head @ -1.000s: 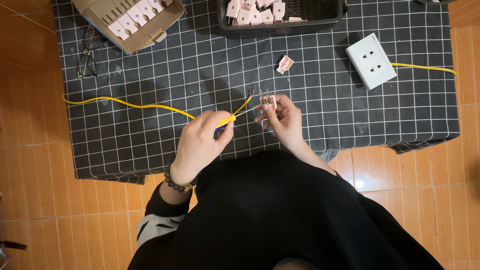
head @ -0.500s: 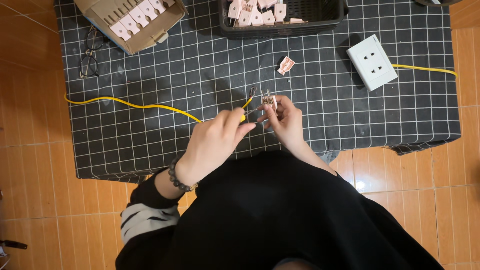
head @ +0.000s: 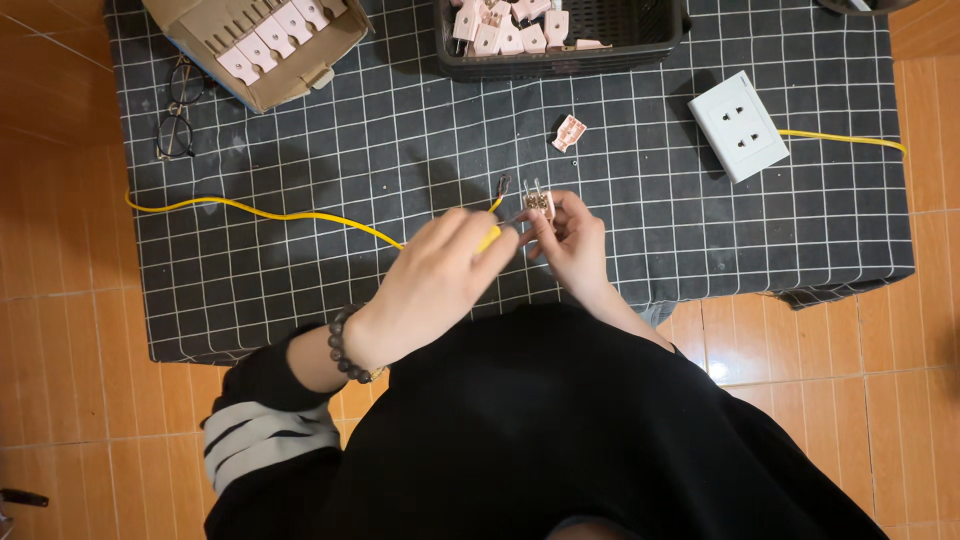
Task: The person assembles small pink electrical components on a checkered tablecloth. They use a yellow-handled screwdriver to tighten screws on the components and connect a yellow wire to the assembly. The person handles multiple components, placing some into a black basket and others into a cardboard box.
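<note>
Left hand (head: 440, 270) pinches yellow wire (head: 270, 213); right hand (head: 572, 240) clasps pink plug (head: 539, 203).

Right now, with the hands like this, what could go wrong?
1. The left hand holds the yellow wire near its bare end, close to the small plug part in the right hand; the strands may miss or fray.
2. The loose plug piece lies close by on the checked cloth; a sleeve might knock it.

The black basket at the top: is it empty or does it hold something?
Not empty: the black basket holds several pale pink plug parts, piled at its left side.
</note>
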